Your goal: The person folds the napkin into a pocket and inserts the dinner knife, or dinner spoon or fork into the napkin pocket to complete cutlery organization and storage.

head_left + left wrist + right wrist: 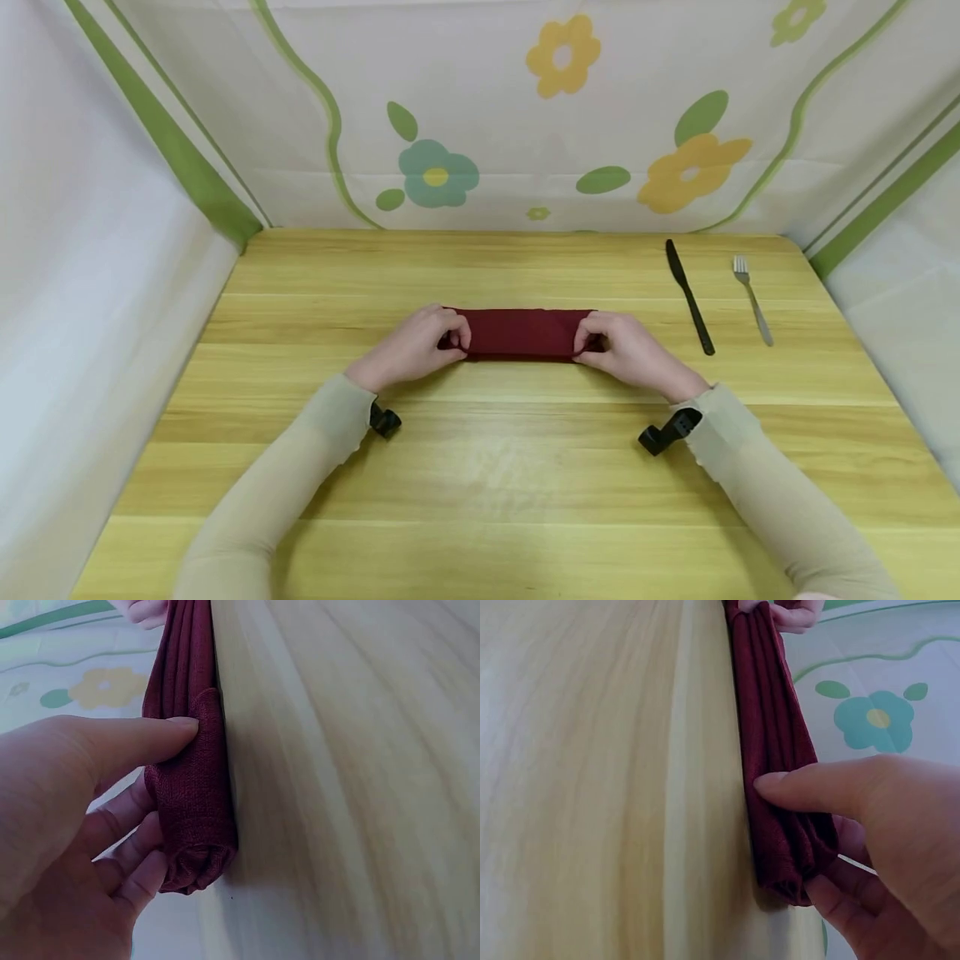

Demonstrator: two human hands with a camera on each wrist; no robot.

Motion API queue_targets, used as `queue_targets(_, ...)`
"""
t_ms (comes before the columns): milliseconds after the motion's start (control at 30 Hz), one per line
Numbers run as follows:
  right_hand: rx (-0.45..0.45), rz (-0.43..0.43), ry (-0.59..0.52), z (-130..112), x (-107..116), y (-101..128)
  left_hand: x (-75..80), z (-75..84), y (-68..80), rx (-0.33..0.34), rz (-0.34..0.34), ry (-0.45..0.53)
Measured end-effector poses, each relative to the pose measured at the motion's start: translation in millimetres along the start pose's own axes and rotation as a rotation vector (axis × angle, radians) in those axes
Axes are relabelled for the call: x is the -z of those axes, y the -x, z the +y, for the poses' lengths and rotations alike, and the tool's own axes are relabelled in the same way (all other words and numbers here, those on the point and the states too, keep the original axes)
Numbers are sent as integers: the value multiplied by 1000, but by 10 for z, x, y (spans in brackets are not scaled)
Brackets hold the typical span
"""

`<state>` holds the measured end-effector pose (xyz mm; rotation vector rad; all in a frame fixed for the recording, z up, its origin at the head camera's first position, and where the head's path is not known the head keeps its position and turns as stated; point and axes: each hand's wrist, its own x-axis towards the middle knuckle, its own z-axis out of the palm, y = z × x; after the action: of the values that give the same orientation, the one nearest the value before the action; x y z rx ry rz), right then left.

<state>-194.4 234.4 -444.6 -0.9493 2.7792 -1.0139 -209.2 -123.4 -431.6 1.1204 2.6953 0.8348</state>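
A dark red cloth napkin [521, 333] lies folded into a long narrow band across the middle of the wooden table [480, 483]. My left hand [427, 342] pinches its left end, thumb on the near side and fingers behind, as the left wrist view shows on the napkin [191, 802]. My right hand [622, 346] pinches the right end the same way, thumb pressed against the napkin [780, 772]. Several folded layers show at each end.
A black knife [690, 297] and a silver fork [752, 300] lie side by side at the table's far right. A flowered cloth backdrop [525, 108] stands behind the table, with white cloth walls at both sides. Black wrist-camera mounts sit under both sleeves.
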Motion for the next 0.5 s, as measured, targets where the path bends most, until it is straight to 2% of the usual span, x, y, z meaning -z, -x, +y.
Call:
queue_targets(167,1,-7,-2,9,4,35,12,-2,24,21,-28,-6)
queue_targets(300,-13,-15,8,-13,26,61,22,-15,47,41,-36,29)
queue_targets(500,-20,2,5,-19,29,50,36,-63,56,20,-59,76)
